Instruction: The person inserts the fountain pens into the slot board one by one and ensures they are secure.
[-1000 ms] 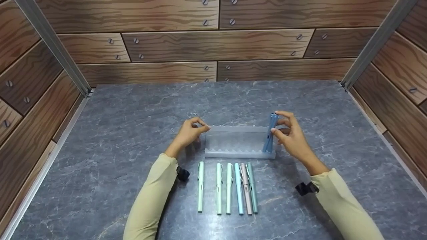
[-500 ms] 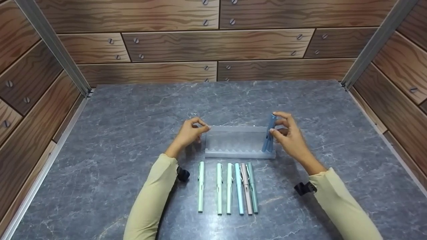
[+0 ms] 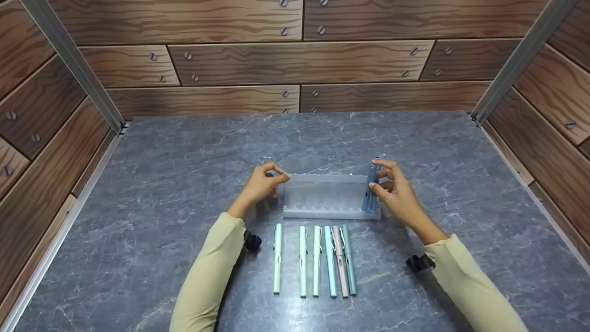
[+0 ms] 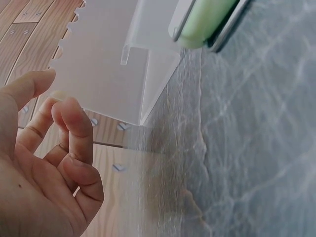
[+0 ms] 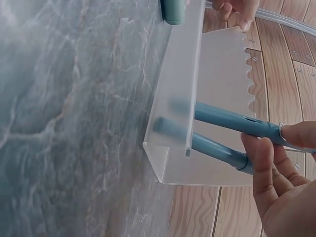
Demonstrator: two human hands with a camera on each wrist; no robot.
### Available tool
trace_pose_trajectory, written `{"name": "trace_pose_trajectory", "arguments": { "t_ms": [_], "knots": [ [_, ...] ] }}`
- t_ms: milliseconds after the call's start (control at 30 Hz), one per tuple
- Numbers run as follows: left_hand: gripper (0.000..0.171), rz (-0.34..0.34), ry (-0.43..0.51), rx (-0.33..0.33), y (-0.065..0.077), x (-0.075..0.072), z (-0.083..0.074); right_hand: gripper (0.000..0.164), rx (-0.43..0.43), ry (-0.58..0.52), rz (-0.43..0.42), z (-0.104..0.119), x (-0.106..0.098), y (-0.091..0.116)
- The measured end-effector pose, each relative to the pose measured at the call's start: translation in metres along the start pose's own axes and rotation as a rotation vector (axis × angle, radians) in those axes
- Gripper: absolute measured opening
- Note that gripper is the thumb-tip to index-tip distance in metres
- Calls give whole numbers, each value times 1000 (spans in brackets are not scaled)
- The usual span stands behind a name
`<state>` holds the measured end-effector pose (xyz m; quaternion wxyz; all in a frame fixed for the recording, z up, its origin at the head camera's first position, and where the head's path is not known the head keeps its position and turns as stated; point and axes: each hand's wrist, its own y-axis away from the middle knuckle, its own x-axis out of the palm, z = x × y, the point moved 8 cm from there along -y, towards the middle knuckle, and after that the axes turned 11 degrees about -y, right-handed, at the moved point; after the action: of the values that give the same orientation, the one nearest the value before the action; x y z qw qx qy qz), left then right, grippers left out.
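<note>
My left hand (image 3: 262, 185) pinches the top left corner of a frosted clear pen rack (image 3: 325, 193) with its thumb and index finger. The rack has notched edges and stands tilted back on the table. At its right end my right hand (image 3: 400, 193) holds a blue pen (image 5: 229, 119) between thumb and fingers. The lower end of this pen sits behind the rack's front lip. A second blue pen (image 5: 217, 149) leans beside it, nearer the rack's end, partly hidden by my fingers.
In front of the rack lie several capped pens: a lone light green pen (image 3: 277, 258), two more light green ones, a light blue pen (image 3: 330, 260), a greyish pink pen (image 3: 341, 260) and a teal pen (image 3: 349, 260). Wood-patterned walls (image 3: 295, 64) surround the marbled table (image 3: 193, 152).
My right hand has shifted slightly left with the blue pen. The two blue pens crossed before; now they stand nearly side by side. My left hand has stayed at the rack corner.
</note>
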<state>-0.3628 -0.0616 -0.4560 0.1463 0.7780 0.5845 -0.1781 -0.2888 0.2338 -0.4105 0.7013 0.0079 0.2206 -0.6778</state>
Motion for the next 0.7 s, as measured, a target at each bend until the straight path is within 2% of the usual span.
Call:
{"name": "trace_pose_trajectory", "arguments": {
  "t_ms": [233,700],
  "knots": [
    [11,-12,-9,1,0,0,1,52,-17,7,-1,-2,2,-1],
    [12,-10,-1,-2,0,0,0,51,28,-10,16,-4,4,1]
  ]
}}
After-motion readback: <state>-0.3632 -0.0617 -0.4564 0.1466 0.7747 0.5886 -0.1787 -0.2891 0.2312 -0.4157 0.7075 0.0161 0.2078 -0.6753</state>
